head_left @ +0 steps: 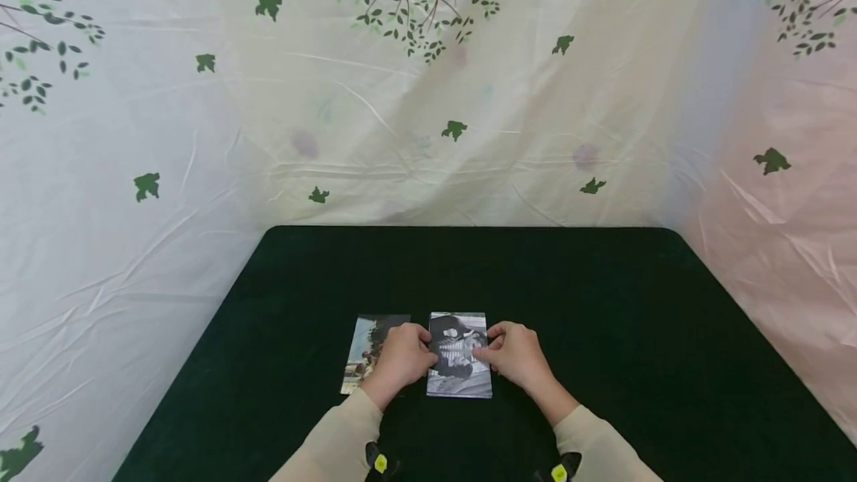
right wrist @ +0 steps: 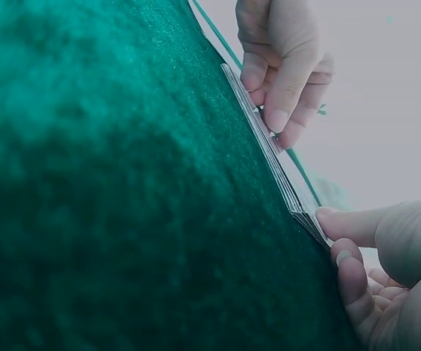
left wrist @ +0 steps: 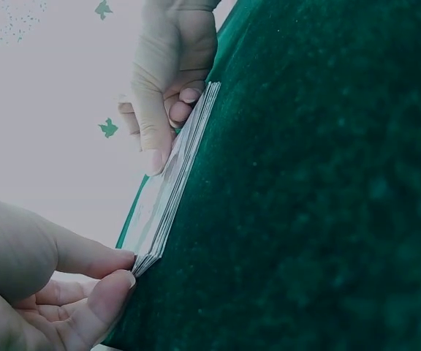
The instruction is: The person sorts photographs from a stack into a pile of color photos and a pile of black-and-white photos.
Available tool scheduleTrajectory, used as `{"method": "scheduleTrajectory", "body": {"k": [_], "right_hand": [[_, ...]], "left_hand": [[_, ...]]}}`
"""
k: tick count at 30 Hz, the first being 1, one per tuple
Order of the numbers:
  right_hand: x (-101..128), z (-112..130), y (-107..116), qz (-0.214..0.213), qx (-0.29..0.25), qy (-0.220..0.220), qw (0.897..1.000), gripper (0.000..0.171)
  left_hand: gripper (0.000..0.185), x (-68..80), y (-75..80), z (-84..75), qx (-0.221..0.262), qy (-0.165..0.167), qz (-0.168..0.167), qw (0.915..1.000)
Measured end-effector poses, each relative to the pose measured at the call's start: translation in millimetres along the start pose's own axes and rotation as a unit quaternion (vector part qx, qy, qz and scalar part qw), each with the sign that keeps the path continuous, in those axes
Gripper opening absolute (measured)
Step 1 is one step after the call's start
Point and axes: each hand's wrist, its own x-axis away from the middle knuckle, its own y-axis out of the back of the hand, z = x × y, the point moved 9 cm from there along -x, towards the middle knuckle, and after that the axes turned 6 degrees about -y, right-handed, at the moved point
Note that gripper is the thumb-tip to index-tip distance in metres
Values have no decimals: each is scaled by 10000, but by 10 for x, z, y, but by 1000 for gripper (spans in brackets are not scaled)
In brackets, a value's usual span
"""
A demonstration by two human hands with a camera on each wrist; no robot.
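A stack of photo cards (head_left: 458, 374) lies on the dark green table, a black-and-white picture on top. My left hand (head_left: 403, 357) pinches its left edge with thumb and fingertips. At the opposite edge, my right hand (head_left: 518, 355) holds the stack the same way, its thumb over the top picture. The left wrist view shows the thin layered edges of the stack (left wrist: 185, 168) between both hands. A colour photo (head_left: 361, 344) lies to the left, partly covered by my left hand and wrist.
The green velvety tablecloth (head_left: 602, 296) stretches around the cards. Behind and at both sides hangs pale fabric (head_left: 388, 117) printed with leaves and branches. Dark straps with yellow tags (head_left: 380, 463) sit near both sleeves.
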Motion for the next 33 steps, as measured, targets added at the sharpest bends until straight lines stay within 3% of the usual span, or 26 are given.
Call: {"method": "scheduleTrajectory", "body": {"k": [22,33], "right_hand": [[-6,-54,-8,41,47,-262,9996,34],[-34,-101,-39,402,-612,-450,9963,27]], "left_hand": [[29,6,-15,9,88,68,57,9999],[30,-3,-6,5,50,27,68,10000]]}}
